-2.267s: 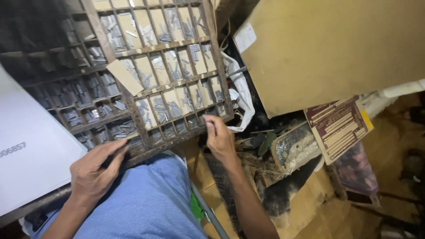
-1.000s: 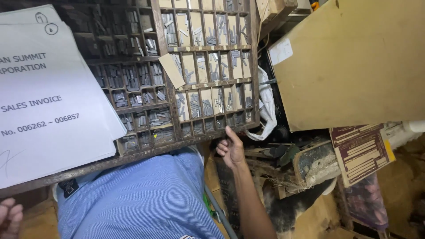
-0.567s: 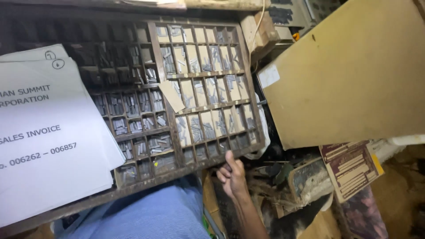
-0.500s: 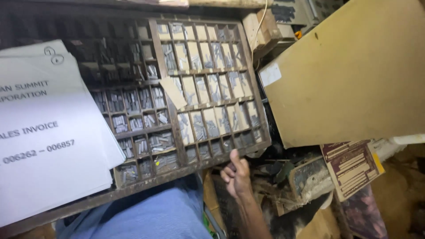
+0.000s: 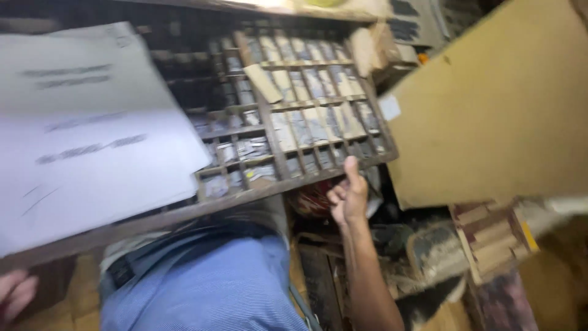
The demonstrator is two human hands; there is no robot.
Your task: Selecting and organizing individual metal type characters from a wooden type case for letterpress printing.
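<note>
On our lap and knees rested the wide wooden type case with many small compartments (image 5: 269, 184), tilted, its near edge above our blue striped shirt (image 5: 208, 282). Over its left half lay a large white printed sheet of paper (image 5: 92, 147), blurred. To the right stood a big tan cardboard board (image 5: 490, 110), well apart from the tray. Our right hand (image 5: 348, 195) touched the near right rim of the case, fingers loosely curled, thumb up, grasping nothing that we could see. Our left hand (image 5: 15, 293) showed only at the frame edge; we could not tell its state. To do this well, we judged the case must stay level and supported from below, so the small metal pieces (image 5: 306, 129) stay sorted.
</note>
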